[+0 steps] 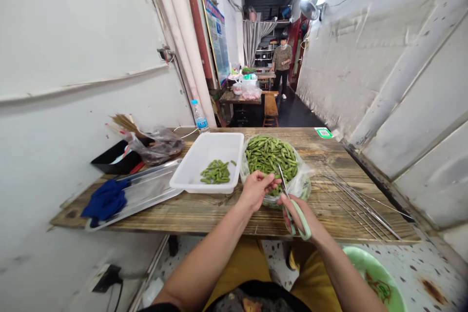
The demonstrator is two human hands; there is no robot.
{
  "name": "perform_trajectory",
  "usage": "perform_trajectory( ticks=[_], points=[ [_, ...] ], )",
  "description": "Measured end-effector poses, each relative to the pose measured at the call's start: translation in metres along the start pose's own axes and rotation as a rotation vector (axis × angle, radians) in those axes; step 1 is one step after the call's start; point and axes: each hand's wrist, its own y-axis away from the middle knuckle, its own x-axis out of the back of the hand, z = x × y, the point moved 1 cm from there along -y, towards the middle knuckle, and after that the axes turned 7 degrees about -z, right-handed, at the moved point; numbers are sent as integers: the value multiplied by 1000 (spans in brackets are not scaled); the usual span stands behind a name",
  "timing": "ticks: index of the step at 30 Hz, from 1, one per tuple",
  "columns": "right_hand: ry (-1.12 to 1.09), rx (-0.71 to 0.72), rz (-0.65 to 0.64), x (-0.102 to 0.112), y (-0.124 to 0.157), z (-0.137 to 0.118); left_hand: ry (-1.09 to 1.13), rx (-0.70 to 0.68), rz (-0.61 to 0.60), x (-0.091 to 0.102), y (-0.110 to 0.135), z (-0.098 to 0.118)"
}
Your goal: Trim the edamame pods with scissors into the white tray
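Observation:
My right hand [298, 212] grips scissors [300, 224] with pale green handles, and their metal blades point up and away over the bag. Close to the blades, my left hand [258, 187] is closed in a pinch on a green soybean pod, mostly covered by the fingers. Both hands are at the near edge of a clear plastic bag [304, 175] heaped with green soybean pods [268, 151]. Left of the bag stands a white plastic tub [188, 168], where a small pile of pods [215, 171] lies toward the front right.
A metal tray [148, 195] with a blue cloth [106, 200] lies left, before a black box [117, 158]. A water bottle [200, 118] stands behind the tub. Metal skewers [360, 200] lie right. Below is a green basin [376, 273]. A person [282, 61] stands far back.

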Motion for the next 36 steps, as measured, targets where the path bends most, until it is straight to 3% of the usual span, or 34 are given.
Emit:
perform_trajectory(
  ticks=[3, 5, 9, 11, 13, 17, 21, 25, 29, 33, 36],
  points=[
    [29, -46, 33, -1, -6, 9, -40, -6, 18, 9, -3, -3],
    [59, -71, 37, 1, -9, 18, -202, -89, 104, 25, -7, 5],
    [-22, -95, 9, 8, -10, 32, -932, -525, 527, 65, -10, 43],
    [-102, -85, -11, 10, -8, 33, -1302, -614, 652, 72, -9, 57],
    [-159, -65, -18, 11, -6, 31, -1540, -577, 577, 66, -10, 57],
    [-182, -75, 29, 8, -3, 22, -1666, -397, 144, 34, -24, 26],
    [-148, -88, 45, 5, 0, 20, -1758, -201, 121, 11, -49, 4],
    [-122, -102, 56, 6, 0, 24, -1833, -23, 24, 5, -64, 10],
    [-63, -104, 47, 7, 0, 23, -1654, -43, -2, 13, -56, 29],
    [17, -83, 24, 6, -2, 19, -1253, -8, -251, 25, -39, 34],
    [20, -75, 6, 3, -6, 18, -1026, 9, -291, 31, -29, 30]
  ],
)
